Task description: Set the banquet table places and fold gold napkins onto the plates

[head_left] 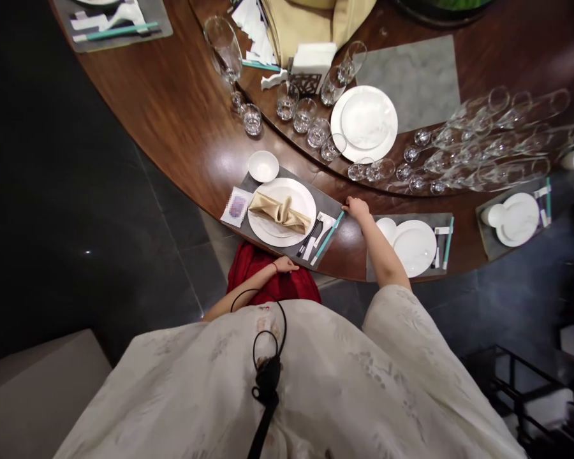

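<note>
My right hand (356, 209) is at the far right corner of a grey placemat (333, 205), fingertips pinched beside the upper end of a teal chopstick sleeve (329, 236). Whether they grip the sleeve or the mat's corner is unclear. My left hand (286, 264) hangs below the table edge over a red chair seat (249, 274), fingers extended and holding nothing. On the mat, a white plate (307, 196) bears a folded gold napkin (280, 213). A white spoon (324, 224) and a dark slim utensil (310, 233) lie between plate and sleeve. Left of the plate is a printed packet (236, 207).
A white bowl (263, 166) stands behind the plate. Several stemmed glasses (478, 146), tumblers (305, 115), stacked plates (369, 121) and a napkin holder (310, 67) crowd the raised turntable. Another place setting (414, 247) lies right of my forearm. A black cord (268, 376) hangs at my chest.
</note>
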The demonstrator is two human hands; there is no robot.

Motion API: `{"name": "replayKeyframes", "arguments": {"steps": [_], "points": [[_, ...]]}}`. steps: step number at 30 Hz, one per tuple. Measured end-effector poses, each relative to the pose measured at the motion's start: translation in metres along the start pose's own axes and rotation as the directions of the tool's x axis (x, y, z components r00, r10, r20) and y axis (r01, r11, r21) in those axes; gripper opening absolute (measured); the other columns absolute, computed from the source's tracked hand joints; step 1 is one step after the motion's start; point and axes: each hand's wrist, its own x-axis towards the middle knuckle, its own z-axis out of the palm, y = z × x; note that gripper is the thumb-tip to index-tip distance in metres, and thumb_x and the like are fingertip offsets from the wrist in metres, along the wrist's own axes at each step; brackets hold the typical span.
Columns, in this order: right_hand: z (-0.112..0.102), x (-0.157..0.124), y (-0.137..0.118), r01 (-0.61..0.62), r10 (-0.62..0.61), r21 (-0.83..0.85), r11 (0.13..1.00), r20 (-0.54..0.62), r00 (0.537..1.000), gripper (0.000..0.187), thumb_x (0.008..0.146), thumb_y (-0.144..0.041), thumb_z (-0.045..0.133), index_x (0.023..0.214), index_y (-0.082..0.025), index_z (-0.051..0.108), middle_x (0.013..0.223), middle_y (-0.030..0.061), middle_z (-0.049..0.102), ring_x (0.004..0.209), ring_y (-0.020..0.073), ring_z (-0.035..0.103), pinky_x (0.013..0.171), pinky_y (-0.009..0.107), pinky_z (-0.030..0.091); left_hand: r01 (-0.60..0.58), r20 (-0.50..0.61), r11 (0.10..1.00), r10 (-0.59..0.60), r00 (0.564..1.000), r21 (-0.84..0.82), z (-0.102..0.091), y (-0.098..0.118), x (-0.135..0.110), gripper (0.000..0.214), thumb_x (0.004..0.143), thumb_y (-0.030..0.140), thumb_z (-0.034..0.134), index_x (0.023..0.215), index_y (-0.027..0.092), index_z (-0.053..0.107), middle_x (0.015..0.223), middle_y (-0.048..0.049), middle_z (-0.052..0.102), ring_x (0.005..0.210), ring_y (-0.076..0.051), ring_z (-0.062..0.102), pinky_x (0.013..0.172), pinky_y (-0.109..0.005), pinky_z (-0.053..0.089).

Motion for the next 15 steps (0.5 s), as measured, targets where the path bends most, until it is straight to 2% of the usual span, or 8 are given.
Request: {"name": "replayKeyframes", "arguments": {"steps": [2, 4, 7, 8, 10, 11, 12, 15], "points": [[-0.021, -0.013, -0.023, -0.098, 0.097, -0.017, 0.995, -0.059, 0.994, 0.041, 0.093, -0.036, 0.063, 0.124, -0.009, 0.06, 0.115, 0.0231, 0.068, 0.105, 0.0281, 0.066, 0.088, 0.034, 0.047, -0.171, 0.188, 0.984, 0.158, 0.969, 0.053, -0.04, 0.017, -0.03, 0.043, 0.068, 0.052, 0.081, 0.063, 0.011, 0.071, 0.06, -0.0056, 0.066, 0.052, -0.01, 0.053, 0.049, -0.02, 0.036], [-0.051, -0.02, -0.06, -0.06, 0.062, 0.019, 0.998, -0.138, 0.989, 0.038, 0.094, -0.035, 0.061, 0.12, -0.008, 0.062, 0.115, 0.024, 0.068, 0.106, 0.0288, 0.066, 0.09, 0.035, 0.047, -0.309, 0.253, 0.951, 0.298, 0.92, 0.001, -0.095, 0.041, -0.063, 0.046, 0.076, 0.057, 0.073, 0.088, 0.013, 0.077, 0.084, -0.0089, 0.074, 0.067, -0.013, 0.063, 0.055, -0.02, 0.043], [-0.11, -0.012, -0.141, 0.168, -0.123, 0.135, 0.976, -0.293, 0.948, 0.034, 0.098, -0.036, 0.054, 0.121, -0.011, 0.062, 0.118, 0.0207, 0.067, 0.109, 0.0275, 0.064, 0.092, 0.035, 0.047, -0.508, -0.059, 0.862, 0.506, 0.86, -0.012, -0.195, 0.091, -0.09, 0.05, 0.083, 0.059, 0.066, 0.101, 0.013, 0.075, 0.088, -0.0095, 0.073, 0.071, -0.014, 0.064, 0.058, -0.021, 0.047], [-0.131, -0.003, -0.173, 0.238, -0.17, 0.168, 0.957, -0.341, 0.924, 0.034, 0.098, -0.034, 0.053, 0.124, -0.013, 0.061, 0.12, 0.0193, 0.066, 0.111, 0.0274, 0.063, 0.093, 0.035, 0.047, -0.57, -0.249, 0.822, 0.553, 0.795, 0.007, -0.23, 0.111, -0.089, 0.048, 0.085, 0.057, 0.064, 0.103, 0.013, 0.074, 0.087, -0.0091, 0.072, 0.072, -0.014, 0.064, 0.059, -0.022, 0.048], [-0.17, 0.023, -0.236, 0.342, -0.222, 0.216, 0.914, -0.439, 0.871, 0.04, 0.096, -0.032, 0.057, 0.132, -0.013, 0.057, 0.131, 0.0189, 0.061, 0.118, 0.028, 0.059, 0.098, 0.036, 0.046, -0.648, -0.587, 0.757, 0.563, 0.582, 0.083, -0.295, 0.154, -0.071, 0.042, 0.09, 0.051, 0.061, 0.108, 0.013, 0.07, 0.091, -0.009, 0.071, 0.073, -0.013, 0.063, 0.061, -0.023, 0.05], [-0.187, 0.038, -0.266, 0.37, -0.225, 0.233, 0.899, -0.48, 0.848, 0.047, 0.095, -0.031, 0.06, 0.137, -0.013, 0.053, 0.137, 0.0195, 0.056, 0.123, 0.0288, 0.055, 0.1, 0.038, 0.045, -0.654, -0.68, 0.745, 0.548, 0.487, 0.132, -0.325, 0.176, -0.055, 0.039, 0.093, 0.046, 0.06, 0.112, 0.012, 0.067, 0.094, -0.0096, 0.07, 0.074, -0.013, 0.063, 0.062, -0.024, 0.051], [-0.2, 0.054, -0.293, 0.369, -0.204, 0.252, 0.895, -0.505, 0.839, 0.055, 0.092, -0.031, 0.064, 0.142, -0.012, 0.048, 0.144, 0.0203, 0.05, 0.128, 0.0301, 0.05, 0.103, 0.04, 0.044, -0.649, -0.73, 0.738, 0.545, 0.412, 0.185, -0.351, 0.197, -0.038, 0.037, 0.095, 0.042, 0.058, 0.115, 0.011, 0.064, 0.097, -0.0103, 0.07, 0.075, -0.012, 0.063, 0.064, -0.024, 0.052], [-0.221, 0.097, -0.352, 0.28, -0.104, 0.313, 0.908, -0.478, 0.872, 0.069, 0.088, -0.026, 0.07, 0.147, -0.008, 0.04, 0.15, 0.0232, 0.042, 0.135, 0.0335, 0.042, 0.107, 0.046, 0.042, -0.644, -0.705, 0.68, 0.644, 0.297, 0.35, -0.408, 0.255, 0.014, 0.036, 0.099, 0.033, 0.051, 0.12, 0.004, 0.055, 0.104, -0.0102, 0.067, 0.081, -0.006, 0.059, 0.076, -0.023, 0.052]]}}
